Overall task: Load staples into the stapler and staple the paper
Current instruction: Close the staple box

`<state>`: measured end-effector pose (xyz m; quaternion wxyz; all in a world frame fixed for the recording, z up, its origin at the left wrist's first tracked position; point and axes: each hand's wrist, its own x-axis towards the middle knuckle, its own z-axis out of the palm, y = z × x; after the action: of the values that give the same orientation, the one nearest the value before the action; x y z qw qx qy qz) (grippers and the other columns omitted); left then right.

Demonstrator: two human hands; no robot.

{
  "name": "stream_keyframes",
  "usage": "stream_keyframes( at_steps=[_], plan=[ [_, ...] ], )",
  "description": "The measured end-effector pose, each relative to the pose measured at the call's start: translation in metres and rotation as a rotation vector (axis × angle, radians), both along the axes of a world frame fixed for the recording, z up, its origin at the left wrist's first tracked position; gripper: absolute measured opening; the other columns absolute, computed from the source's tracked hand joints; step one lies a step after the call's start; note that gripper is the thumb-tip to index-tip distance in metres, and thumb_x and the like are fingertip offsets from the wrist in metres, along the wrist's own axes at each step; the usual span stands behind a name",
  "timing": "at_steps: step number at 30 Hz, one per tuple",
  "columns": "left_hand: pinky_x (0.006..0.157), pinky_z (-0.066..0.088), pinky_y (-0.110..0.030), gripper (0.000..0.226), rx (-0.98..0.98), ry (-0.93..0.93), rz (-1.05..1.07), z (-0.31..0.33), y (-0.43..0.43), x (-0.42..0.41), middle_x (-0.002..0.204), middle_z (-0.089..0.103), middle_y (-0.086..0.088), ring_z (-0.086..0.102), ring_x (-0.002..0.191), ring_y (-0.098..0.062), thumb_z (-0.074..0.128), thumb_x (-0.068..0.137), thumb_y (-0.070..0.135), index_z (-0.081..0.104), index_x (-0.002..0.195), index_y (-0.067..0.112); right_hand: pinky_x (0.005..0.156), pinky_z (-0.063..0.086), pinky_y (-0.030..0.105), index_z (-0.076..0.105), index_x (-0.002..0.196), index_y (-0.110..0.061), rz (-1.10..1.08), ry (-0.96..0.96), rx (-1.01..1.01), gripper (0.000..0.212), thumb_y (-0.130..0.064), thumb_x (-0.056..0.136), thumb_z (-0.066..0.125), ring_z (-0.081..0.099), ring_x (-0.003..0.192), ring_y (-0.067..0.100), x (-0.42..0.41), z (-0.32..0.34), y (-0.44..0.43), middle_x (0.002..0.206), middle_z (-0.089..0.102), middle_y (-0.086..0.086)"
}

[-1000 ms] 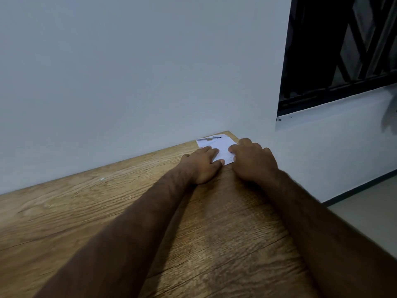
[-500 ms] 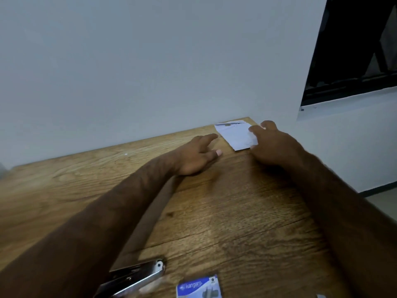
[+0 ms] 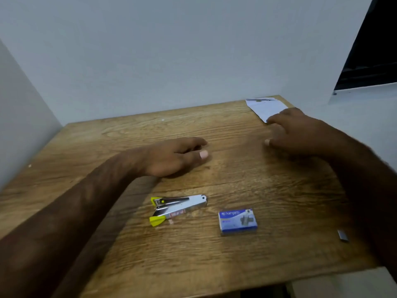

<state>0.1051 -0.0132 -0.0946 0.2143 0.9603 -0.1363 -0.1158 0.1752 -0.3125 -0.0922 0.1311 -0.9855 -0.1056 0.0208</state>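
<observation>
A white folded paper (image 3: 265, 107) lies in the far right corner of the wooden table (image 3: 214, 254). My right hand (image 3: 296, 132) hovers just in front of it, fingers spread, holding nothing. My left hand (image 3: 174, 157) rests palm down mid-table, loosely curled and empty. A silver stapler with yellow ends (image 3: 176, 208) lies on its side near the front, below my left hand. A blue staple box (image 3: 237, 221) sits to its right. A small grey strip of staples (image 3: 342, 235) lies near the right edge.
White walls close the table at the back and on the left. A dark window (image 3: 369, 50) is at the upper right. The table's right and front edges drop to the floor.
Both hands have drawn back from the paper toward me, the left one farther. The view has tilted down, so the stapler, staple box and staple strip have come into sight.
</observation>
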Motion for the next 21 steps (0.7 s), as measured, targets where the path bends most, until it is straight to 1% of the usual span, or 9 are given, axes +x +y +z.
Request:
stream_keyframes(
  at_steps=[2,4,6,8,11,13,15,18,21],
  plan=[
    [0.107,0.036,-0.018,0.059,-0.051,0.016,0.0,0.003,0.008,-0.021,0.14,0.054,0.026,0.051,0.126,0.009,0.039,0.091,0.071,0.047,0.142,0.043,0.108,0.034,0.039,0.049,0.143,-0.036,0.073,0.004,0.031,0.06,-0.05,0.087,0.065,0.04,0.142,0.022,-0.016,0.004,0.005,0.156,0.041,-0.002],
    [0.098,0.038,-0.011,0.058,-0.086,0.019,-0.011,0.006,0.013,-0.044,0.13,0.059,0.033,0.05,0.118,0.02,0.038,0.085,0.074,0.052,0.134,0.047,0.092,0.038,0.03,0.054,0.137,-0.04,0.141,0.017,0.029,0.053,-0.053,0.087,0.066,0.053,0.126,0.017,-0.036,0.007,0.011,0.142,0.056,-0.006],
    [0.096,0.044,-0.013,0.056,-0.11,0.018,-0.019,0.006,0.015,-0.063,0.123,0.062,0.032,0.055,0.113,0.016,0.041,0.084,0.074,0.056,0.13,0.046,0.078,0.037,0.022,0.058,0.131,-0.043,0.21,0.024,0.002,0.046,-0.056,0.087,0.066,0.058,0.109,0.01,-0.056,0.01,0.016,0.121,0.064,-0.013],
    [0.099,0.048,-0.019,0.058,-0.114,0.02,-0.021,0.005,0.016,-0.078,0.123,0.063,0.028,0.059,0.112,0.011,0.044,0.083,0.078,0.056,0.13,0.046,0.071,0.034,0.016,0.06,0.127,-0.046,0.269,0.048,0.01,0.042,-0.056,0.087,0.066,0.055,0.099,0.004,-0.072,0.015,0.021,0.109,0.061,-0.019],
    [0.107,0.046,-0.027,0.06,-0.061,-0.004,-0.099,0.002,0.013,-0.098,0.134,0.054,0.029,0.053,0.123,0.007,0.046,0.084,0.08,0.054,0.134,0.047,0.078,0.038,0.019,0.058,0.124,-0.053,0.353,0.142,0.082,0.042,-0.061,0.084,0.066,0.055,0.097,-0.007,-0.095,0.021,0.026,0.11,0.061,-0.028],
    [0.109,0.044,-0.029,0.053,-0.019,-0.068,-0.155,-0.003,0.011,-0.106,0.139,0.049,0.028,0.049,0.129,0.005,0.052,0.088,0.068,0.054,0.135,0.043,0.073,0.036,0.015,0.056,0.121,-0.058,0.439,0.186,0.077,0.044,-0.067,0.079,0.065,0.053,0.092,-0.02,-0.11,0.022,0.027,0.1,0.06,-0.039],
    [0.11,0.044,-0.031,0.046,0.022,-0.139,-0.164,-0.009,0.011,-0.11,0.142,0.046,0.023,0.046,0.131,0.005,0.057,0.092,0.055,0.055,0.135,0.04,0.073,0.037,0.016,0.051,0.122,-0.063,0.491,0.256,0.058,0.049,-0.071,0.075,0.065,0.045,0.09,-0.031,-0.122,0.021,0.027,0.103,0.056,-0.044],
    [0.111,0.044,-0.035,0.033,0.0,-0.195,-0.156,-0.016,0.017,-0.117,0.142,0.049,0.021,0.045,0.133,0.004,0.058,0.097,0.044,0.058,0.129,0.038,0.074,0.038,0.016,0.043,0.126,-0.067,0.552,0.241,0.014,0.06,-0.075,0.071,0.064,0.041,0.096,-0.031,-0.132,0.016,0.025,0.117,0.052,-0.039],
    [0.106,0.048,-0.038,0.031,-0.032,-0.206,-0.144,-0.016,0.024,-0.125,0.137,0.053,0.024,0.051,0.13,0.0,0.056,0.093,0.047,0.06,0.122,0.037,0.074,0.039,0.016,0.046,0.128,-0.063,0.572,0.258,0.03,0.06,-0.067,0.073,0.071,0.045,0.1,-0.025,-0.141,0.012,0.026,0.12,0.052,-0.036]
  ],
)
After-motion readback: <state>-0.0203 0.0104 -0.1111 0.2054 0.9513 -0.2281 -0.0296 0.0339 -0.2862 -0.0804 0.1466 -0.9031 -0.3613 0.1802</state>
